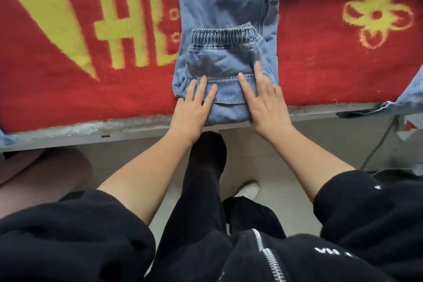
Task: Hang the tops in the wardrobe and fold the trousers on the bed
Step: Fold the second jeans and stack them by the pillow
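Trousers (pixel 225 59) lie part-folded at frame centre on the bed (pixel 68 98), near its edge; your left hand (pixel 194 104) and right hand (pixel 263 98) press flat, fingers straight, holding nothing; lift unevenly and the thick denim may spring open or slide off.

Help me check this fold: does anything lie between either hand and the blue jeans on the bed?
Nothing visible does. The left hand and right hand press flat, directly onto the folded jeans, which lie on the red blanket at the bed's near edge.
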A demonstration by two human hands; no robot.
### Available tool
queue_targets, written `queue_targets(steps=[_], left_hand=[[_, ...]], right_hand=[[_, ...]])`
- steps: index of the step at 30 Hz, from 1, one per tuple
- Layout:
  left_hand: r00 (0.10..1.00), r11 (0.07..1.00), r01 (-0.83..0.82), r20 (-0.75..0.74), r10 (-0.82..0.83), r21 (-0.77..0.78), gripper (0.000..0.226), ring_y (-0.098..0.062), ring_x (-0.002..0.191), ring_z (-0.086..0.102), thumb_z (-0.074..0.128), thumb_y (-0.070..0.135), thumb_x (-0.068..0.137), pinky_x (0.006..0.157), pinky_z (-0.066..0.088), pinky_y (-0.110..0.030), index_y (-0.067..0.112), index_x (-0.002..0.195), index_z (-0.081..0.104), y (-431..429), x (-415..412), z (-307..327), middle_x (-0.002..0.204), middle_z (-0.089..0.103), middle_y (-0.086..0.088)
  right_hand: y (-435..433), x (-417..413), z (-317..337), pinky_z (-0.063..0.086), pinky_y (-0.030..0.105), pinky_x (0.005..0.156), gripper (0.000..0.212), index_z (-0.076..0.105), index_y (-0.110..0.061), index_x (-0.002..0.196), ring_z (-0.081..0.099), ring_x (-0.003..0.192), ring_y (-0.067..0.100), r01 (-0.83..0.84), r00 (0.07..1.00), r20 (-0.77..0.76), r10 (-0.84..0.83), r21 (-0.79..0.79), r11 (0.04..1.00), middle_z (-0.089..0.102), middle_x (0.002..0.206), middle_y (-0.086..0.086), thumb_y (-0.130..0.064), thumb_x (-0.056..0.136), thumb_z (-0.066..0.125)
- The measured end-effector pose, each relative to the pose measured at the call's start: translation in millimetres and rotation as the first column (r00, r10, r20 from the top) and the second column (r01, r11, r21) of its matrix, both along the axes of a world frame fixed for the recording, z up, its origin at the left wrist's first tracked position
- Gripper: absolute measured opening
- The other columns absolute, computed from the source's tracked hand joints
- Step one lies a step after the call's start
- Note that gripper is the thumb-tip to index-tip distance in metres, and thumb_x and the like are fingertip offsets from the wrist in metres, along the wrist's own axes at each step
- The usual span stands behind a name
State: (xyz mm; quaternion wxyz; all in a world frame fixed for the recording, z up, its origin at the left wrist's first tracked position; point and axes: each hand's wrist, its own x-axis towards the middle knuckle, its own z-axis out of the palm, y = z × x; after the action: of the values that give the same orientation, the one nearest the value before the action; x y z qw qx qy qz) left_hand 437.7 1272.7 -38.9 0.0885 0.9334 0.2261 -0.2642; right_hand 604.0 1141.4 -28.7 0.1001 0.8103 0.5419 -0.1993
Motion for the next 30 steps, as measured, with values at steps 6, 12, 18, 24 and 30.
queue_targets(steps=[6, 12, 18, 24, 30], left_hand=[[0.986, 0.999, -0.019, 0.167, 0.027, -0.048, 0.068, -0.037, 0.113, 0.055, 0.075, -0.005, 0.06, 0.078, 0.052, -0.041, 0.005, 0.123, 0.053, 4, 5, 0, 0.135, 0.053, -0.017], [0.954, 0.961, -0.22, 0.168, 0.247, -0.165, 0.044, -0.031, 0.1, 0.061, 0.062, 0.007, 0.073, 0.075, 0.043, -0.039, 0.019, 0.115, 0.054, -7, 8, 41, 0.106, 0.066, -0.004], [0.889, 0.836, -0.408, 0.047, 0.455, -0.366, 0.05, -0.026, 0.109, 0.057, 0.056, 0.013, 0.075, 0.093, 0.037, -0.036, 0.032, 0.121, 0.054, -64, -32, 85, 0.113, 0.067, 0.005], [0.869, 0.706, -0.481, -0.172, 0.465, -0.519, 0.041, -0.02, 0.1, 0.06, 0.055, 0.022, 0.066, 0.088, 0.047, -0.033, 0.044, 0.1, 0.055, -114, -65, 94, 0.103, 0.067, 0.011], [0.723, 0.397, -0.567, -0.206, 0.659, -0.722, 0.036, -0.015, 0.066, 0.049, 0.056, 0.02, 0.052, 0.058, 0.04, -0.029, 0.016, 0.088, 0.057, -63, -38, 119, 0.071, 0.055, 0.003]], right_hand=[[-1, 6, -1, 0.043, 0.04, 0.075, 0.105, 0.043, -0.012, 0.145, 0.056, 0.096, 0.038, -0.098, 0.991, 0.089, 0.103, -0.052, 0.994, 0.05, 0.138, 0.025, -0.013, 0.048, 0.085], [-10, -4, 42, 0.045, 0.038, 0.071, 0.061, 0.059, -0.012, 0.118, 0.063, 0.084, 0.036, 0.005, 1.0, -0.018, -0.006, -0.03, 1.0, 0.07, 0.096, 0.011, -0.014, 0.059, 0.075], [-76, -22, 75, 0.047, 0.039, 0.076, 0.051, 0.062, -0.021, 0.117, 0.061, 0.101, 0.035, -0.038, 0.995, -0.094, 0.042, 0.041, 0.998, 0.062, 0.118, 0.009, -0.027, 0.066, 0.07], [-154, -44, 86, 0.045, 0.039, 0.075, 0.041, 0.073, -0.021, 0.095, 0.06, 0.079, 0.031, -0.087, 0.991, -0.078, 0.106, 0.212, 0.973, 0.066, 0.081, 0.004, -0.036, 0.062, 0.052], [-96, 0, 123, 0.053, 0.038, 0.077, 0.045, 0.07, -0.028, 0.098, 0.067, 0.085, 0.035, 0.24, 0.923, -0.334, -0.191, 0.112, 0.964, 0.074, 0.087, 0.009, -0.047, 0.064, 0.046]])
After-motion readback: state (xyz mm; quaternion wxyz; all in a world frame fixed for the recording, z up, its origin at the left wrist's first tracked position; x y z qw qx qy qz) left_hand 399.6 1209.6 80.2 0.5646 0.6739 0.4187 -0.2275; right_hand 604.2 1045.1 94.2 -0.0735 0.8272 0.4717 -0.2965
